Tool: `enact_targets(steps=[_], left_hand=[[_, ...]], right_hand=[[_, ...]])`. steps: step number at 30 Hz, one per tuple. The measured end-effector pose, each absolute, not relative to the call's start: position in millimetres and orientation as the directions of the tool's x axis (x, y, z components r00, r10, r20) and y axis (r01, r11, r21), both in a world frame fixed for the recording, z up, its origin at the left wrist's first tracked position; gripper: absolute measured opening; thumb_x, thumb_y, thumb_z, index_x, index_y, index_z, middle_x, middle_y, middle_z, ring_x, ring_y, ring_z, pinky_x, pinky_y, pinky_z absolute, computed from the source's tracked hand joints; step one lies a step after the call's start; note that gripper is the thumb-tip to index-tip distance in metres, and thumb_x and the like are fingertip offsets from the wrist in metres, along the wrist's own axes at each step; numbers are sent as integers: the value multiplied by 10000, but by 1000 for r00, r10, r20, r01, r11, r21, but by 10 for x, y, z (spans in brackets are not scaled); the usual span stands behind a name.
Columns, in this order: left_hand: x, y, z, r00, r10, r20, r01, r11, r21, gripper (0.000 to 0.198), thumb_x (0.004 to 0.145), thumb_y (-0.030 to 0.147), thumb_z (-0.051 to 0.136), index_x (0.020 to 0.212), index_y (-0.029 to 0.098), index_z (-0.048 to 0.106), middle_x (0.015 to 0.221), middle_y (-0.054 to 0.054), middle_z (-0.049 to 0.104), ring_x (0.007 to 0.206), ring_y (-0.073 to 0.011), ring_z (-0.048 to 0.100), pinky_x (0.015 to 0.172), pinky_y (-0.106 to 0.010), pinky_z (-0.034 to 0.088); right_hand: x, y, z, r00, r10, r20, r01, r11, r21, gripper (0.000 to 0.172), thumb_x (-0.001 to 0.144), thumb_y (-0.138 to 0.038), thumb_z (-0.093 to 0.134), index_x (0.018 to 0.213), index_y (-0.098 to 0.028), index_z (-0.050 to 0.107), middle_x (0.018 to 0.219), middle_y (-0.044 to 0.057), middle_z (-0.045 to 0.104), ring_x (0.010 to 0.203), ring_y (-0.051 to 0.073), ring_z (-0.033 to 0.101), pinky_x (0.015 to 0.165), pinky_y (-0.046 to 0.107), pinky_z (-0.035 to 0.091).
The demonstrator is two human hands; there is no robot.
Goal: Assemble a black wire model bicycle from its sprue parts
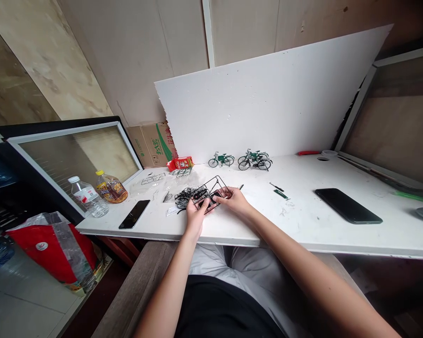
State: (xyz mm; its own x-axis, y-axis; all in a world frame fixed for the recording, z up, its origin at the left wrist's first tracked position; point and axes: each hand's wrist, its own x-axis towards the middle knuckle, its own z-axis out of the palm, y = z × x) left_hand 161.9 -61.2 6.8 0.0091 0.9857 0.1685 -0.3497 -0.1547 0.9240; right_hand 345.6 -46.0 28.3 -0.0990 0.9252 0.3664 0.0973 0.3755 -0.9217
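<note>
Both of my hands grip a black plastic parts frame (216, 185) that lies over the white table (303, 220) in front of me. My left hand (196, 213) pinches its near left edge, fingers closed. My right hand (232, 199) holds its right side, fingers curled on it. Small black model parts and wheels (185, 196) lie just left of the frame. Three small green and black model bicycles (245, 160) stand further back by the white board.
A black phone (134, 213) lies at the table's left front, a larger black phone (348, 205) at the right. Green-handled tools (279, 190), a red box (180, 163), wire part frames (153, 178), two bottles (98, 191) and a red bag (51, 244) sit around.
</note>
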Motion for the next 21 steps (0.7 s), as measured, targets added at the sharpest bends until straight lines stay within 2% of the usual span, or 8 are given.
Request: enact_targets(steps=[2, 5, 9, 12, 15, 18, 21], left_hand=[[1624, -625, 84, 24, 989, 149, -344, -132, 929, 620, 735, 490, 912, 1167, 213, 564, 1222, -134, 737, 912, -257, 798, 807, -414, 648], [1642, -640, 99, 31, 990, 139, -341, -121, 932, 630, 718, 470, 926, 1173, 202, 582, 1212, -138, 741, 883, -256, 797, 781, -401, 650], [1670, -634, 87, 35, 985, 169, -336, -148, 930, 572, 708, 439, 932, 1101, 183, 604, 1118, -121, 754, 859, -239, 778, 812, -405, 637], [1673, -626, 80, 37, 978, 206, -316, -184, 931, 497, 703, 416, 931, 1006, 171, 622, 1001, -96, 752, 838, -208, 740, 808, -370, 616], [1664, -626, 78, 48, 977, 209, -298, -186, 936, 474, 706, 418, 925, 979, 170, 627, 959, -85, 743, 829, -200, 714, 801, -363, 599], [1673, -616, 56, 54, 979, 195, -292, -172, 941, 495, 706, 431, 923, 1002, 168, 626, 994, -98, 740, 848, -209, 711, 814, -381, 596], [1687, -613, 58, 1, 974, 228, -256, -220, 941, 494, 759, 452, 885, 1069, 164, 629, 1115, -139, 726, 935, -229, 714, 855, -385, 591]], right_hand=[[3448, -474, 301, -78, 914, 399, 93, 405, -909, 421, 764, -514, 854, 958, -164, 725, 908, 41, 715, 817, 183, 635, 769, 316, 520], [3451, -497, 352, -55, 892, 448, 50, 451, -891, 428, 805, -522, 827, 1044, -179, 733, 993, 53, 726, 888, 189, 648, 830, 316, 519], [3480, -500, 417, 2, 915, 404, 13, 404, -915, 477, 868, -660, 715, 923, -187, 731, 895, 52, 704, 826, 192, 615, 720, 292, 491], [3512, -488, 428, 30, 942, 333, -24, 334, -942, 543, 836, -731, 710, 860, -189, 716, 844, 45, 682, 776, 183, 587, 676, 281, 471], [3520, -488, 418, -21, 950, 312, -37, 311, -950, 565, 796, -745, 748, 792, -183, 687, 754, 15, 633, 699, 152, 526, 662, 279, 436], [3500, -503, 411, -51, 948, 314, -28, 313, -949, 580, 732, -734, 812, 711, -185, 626, 667, -23, 553, 638, 124, 438, 625, 277, 370], [3488, -512, 415, -28, 947, 319, -35, 318, -947, 588, 716, -742, 819, 720, -188, 620, 666, -25, 546, 641, 126, 425, 624, 284, 351]])
